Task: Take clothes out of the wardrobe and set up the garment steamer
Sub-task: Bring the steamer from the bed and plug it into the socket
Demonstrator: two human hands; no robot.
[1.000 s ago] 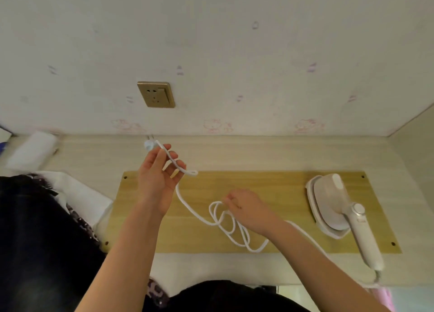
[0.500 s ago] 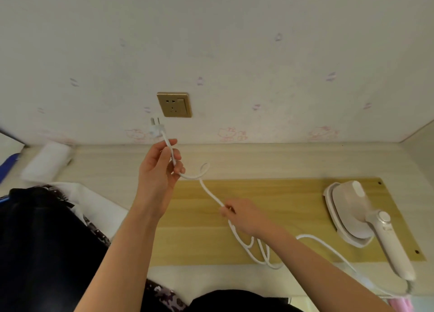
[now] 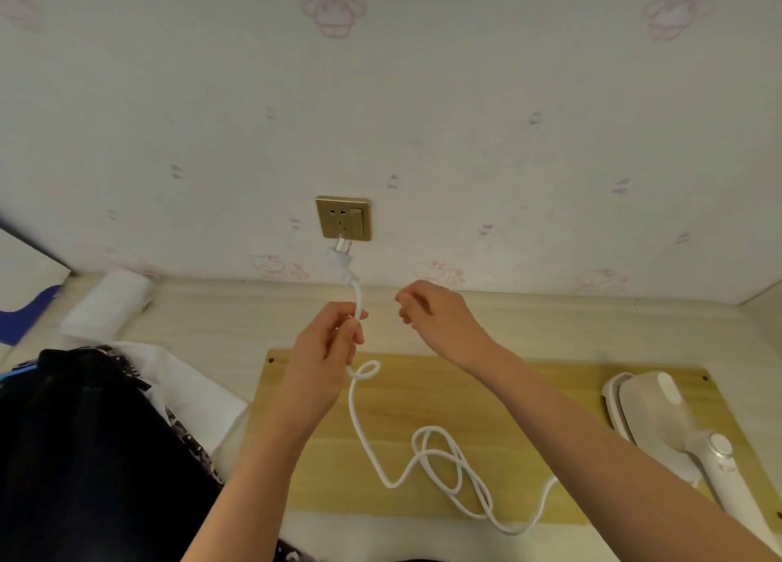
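My left hand (image 3: 326, 350) pinches the white power cord (image 3: 427, 455) just below its plug (image 3: 341, 258). The plug points up, its prongs just under the gold wall socket (image 3: 343, 218). My right hand (image 3: 436, 316) hovers beside the cord at the right, fingers loosely curled and holding nothing. The cord loops across the wooden board (image 3: 529, 396) to the white garment steamer (image 3: 677, 426), which lies at the board's right end. Dark clothes (image 3: 84, 455) over a white garment (image 3: 190, 388) lie at the lower left.
A white roll-like object (image 3: 106, 303) lies on the pale desk (image 3: 592, 328) at the far left, near the wall. A blue item (image 3: 25, 316) shows at the left edge. A side panel closes the desk at the right.
My left hand has raised the plug up to the socket's lower edge. My right hand has let go of the cord on the board and risen beside the left hand.
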